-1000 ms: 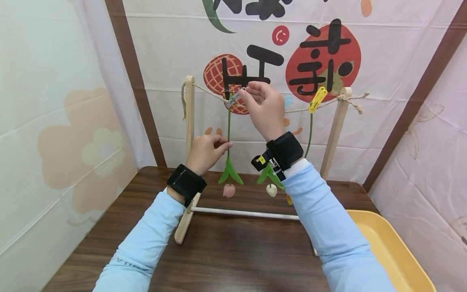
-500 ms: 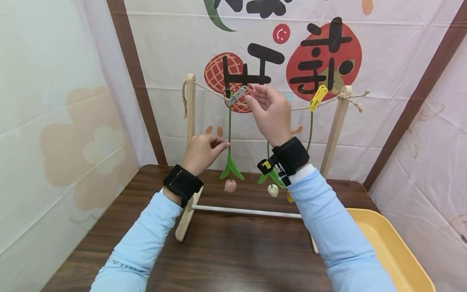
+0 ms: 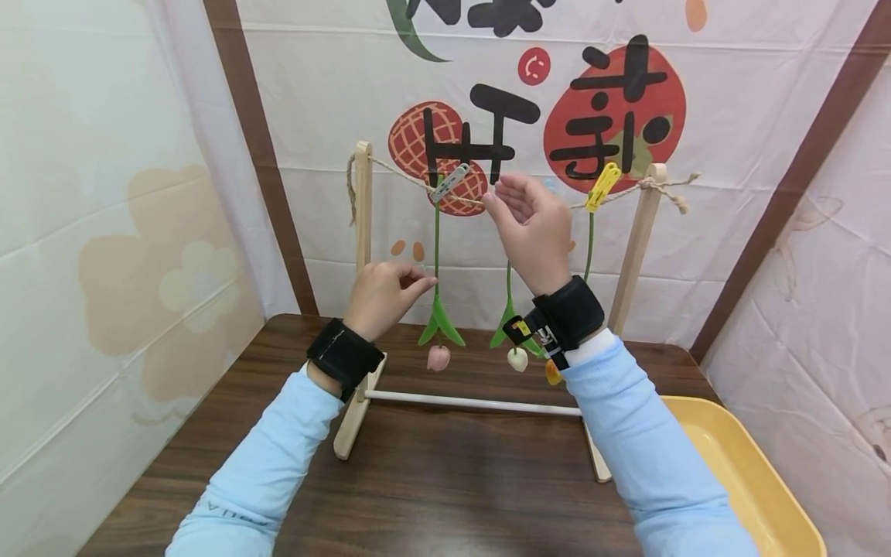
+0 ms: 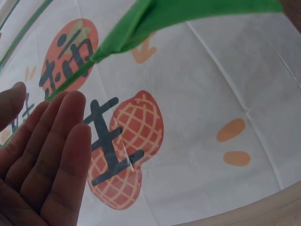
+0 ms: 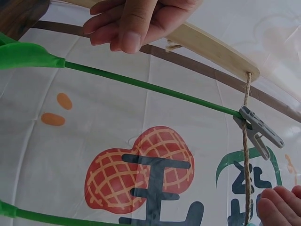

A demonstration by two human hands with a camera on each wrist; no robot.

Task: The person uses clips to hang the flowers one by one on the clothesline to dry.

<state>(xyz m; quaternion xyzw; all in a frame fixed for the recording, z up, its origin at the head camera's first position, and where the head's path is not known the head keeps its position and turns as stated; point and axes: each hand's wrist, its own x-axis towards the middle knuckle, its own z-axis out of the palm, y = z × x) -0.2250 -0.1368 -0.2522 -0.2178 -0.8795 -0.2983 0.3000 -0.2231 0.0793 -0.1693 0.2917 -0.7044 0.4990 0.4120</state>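
An artificial pink tulip (image 3: 438, 357) hangs head down, its green stem (image 3: 437, 240) clipped to the twine (image 3: 400, 172) by a grey clothespin (image 3: 451, 182). Beside the stem, just above the leaves, is my left hand (image 3: 390, 292); the right wrist view shows its thumb and fingers apart from the stem. To the right of the grey clothespin, my right hand (image 3: 532, 232) holds nothing, its fingers loosely bent. A white tulip (image 3: 517, 359) hangs below that hand, its clip hidden. Farther right, a yellow clothespin (image 3: 603, 186) holds another stem, with a partly hidden orange-yellow bloom (image 3: 553, 373) low by my right wrist.
The wooden stand has a left post (image 3: 363, 209), a right post (image 3: 636, 247) and a white crossbar (image 3: 473, 403). It stands on a dark wood table (image 3: 445, 495). A yellow tray (image 3: 773, 472) lies at the right, partly behind my right sleeve. Printed cloth hangs behind.
My right hand has come off the end of the grey clothespin and moved right and down. My left hand has shifted slightly left. The pink tulip stays hanging.
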